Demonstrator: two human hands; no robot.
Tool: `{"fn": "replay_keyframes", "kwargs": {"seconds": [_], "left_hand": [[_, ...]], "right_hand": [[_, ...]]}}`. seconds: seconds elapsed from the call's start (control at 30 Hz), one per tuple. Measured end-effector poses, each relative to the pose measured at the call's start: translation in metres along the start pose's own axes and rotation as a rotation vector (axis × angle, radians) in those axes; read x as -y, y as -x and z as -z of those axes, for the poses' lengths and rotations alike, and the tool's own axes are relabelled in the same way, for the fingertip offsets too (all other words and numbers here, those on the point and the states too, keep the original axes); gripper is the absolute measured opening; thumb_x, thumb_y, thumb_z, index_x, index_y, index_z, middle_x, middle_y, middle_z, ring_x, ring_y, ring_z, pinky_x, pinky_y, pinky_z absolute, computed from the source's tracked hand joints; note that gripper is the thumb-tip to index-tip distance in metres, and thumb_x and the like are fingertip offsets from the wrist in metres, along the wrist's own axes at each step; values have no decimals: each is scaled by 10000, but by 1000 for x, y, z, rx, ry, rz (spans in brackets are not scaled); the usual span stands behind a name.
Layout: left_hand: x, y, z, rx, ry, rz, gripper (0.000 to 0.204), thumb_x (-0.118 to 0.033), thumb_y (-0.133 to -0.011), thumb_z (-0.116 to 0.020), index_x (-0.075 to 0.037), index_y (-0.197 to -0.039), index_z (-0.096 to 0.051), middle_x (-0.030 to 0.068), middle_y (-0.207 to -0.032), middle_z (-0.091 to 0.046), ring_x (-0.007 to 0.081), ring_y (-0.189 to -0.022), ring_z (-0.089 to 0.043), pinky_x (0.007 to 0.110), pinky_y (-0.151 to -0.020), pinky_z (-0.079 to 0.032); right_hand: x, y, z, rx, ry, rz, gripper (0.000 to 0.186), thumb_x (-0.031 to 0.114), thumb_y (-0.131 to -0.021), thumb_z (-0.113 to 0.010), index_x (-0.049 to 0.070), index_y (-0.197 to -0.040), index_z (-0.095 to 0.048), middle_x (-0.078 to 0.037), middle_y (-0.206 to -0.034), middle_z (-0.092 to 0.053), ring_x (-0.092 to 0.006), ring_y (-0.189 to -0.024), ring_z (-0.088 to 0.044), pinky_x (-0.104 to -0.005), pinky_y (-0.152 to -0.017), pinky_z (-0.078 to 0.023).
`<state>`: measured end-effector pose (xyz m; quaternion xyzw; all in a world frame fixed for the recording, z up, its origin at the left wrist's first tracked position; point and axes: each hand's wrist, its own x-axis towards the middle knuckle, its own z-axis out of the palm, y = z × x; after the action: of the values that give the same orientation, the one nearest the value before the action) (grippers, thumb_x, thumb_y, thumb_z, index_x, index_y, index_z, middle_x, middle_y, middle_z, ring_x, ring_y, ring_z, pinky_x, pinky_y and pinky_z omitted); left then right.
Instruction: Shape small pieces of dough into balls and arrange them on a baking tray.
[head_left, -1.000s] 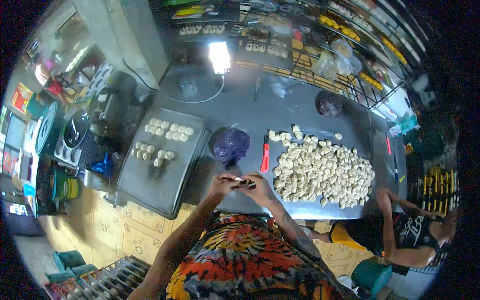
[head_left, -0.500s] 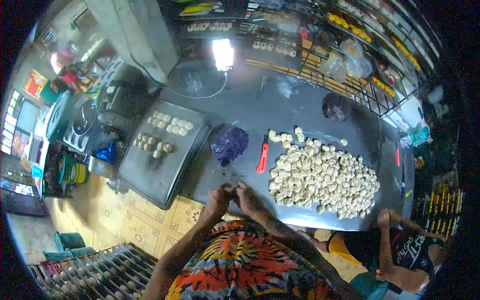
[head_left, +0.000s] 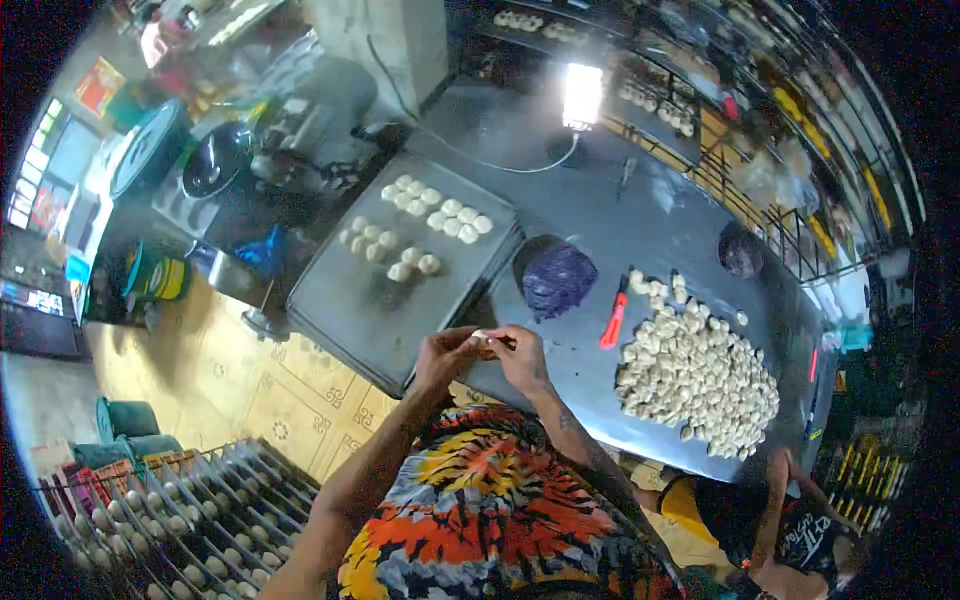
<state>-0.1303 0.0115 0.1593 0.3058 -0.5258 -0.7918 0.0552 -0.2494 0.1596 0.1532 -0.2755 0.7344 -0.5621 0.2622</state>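
Note:
My left hand (head_left: 445,360) and my right hand (head_left: 522,360) meet at the table's near edge. Their fingertips pinch a small whitish dough piece (head_left: 480,335) between them. Just beyond them lies a mound of purple filling (head_left: 560,280) on the dark table. To the left, a stack of dark baking trays (head_left: 345,300) carries several round white dough balls (head_left: 460,220) in small clusters. A big heap of pale dough pieces (head_left: 695,375) spreads over the table on the right. A red-handled cutter (head_left: 614,320) lies between the filling and that heap.
A bright lamp (head_left: 582,97) with a cable stands at the back. At lower right, a co-worker's hands (head_left: 785,470) are close to the table edge. A rack of dough balls (head_left: 190,520) stands at lower left. Another dark purple lump (head_left: 740,250) sits at the far right.
The view has swung left, so the table and trays appear further right. My hands have risen toward the trays' near corner, and the dough piece now shows more plainly between my fingertips.

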Motion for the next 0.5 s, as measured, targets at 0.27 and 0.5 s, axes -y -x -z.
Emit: {"fn": "replay_keyframes", "kwargs": {"seconds": [0.27, 0.5], "left_hand": [[-30, -96, 111, -126, -895, -706, 338, -176, -958, -556, -3, -1223, -675, 155, -1257, -669, 318, -1134, -632, 382, -979, -484], [-7, -106, 126, 204, -922, -704, 591, -180, -890, -534, -33, -1458, -460, 122, -1555, -423, 308, -1422, -411, 463, -1163, -304]], "right_hand": [[24, 6, -24, -120, -566, -352, 287, 2, -949, -620, 4, -1236, -638, -77, -994, -695, -140, -810, -664, -256, -711, -546], [-11, 84, 57, -184, -297, -509, 302, 34, -964, -623, 21, -1265, -623, -77, -1035, -684, -128, -799, -656, -240, -669, -528]]}}
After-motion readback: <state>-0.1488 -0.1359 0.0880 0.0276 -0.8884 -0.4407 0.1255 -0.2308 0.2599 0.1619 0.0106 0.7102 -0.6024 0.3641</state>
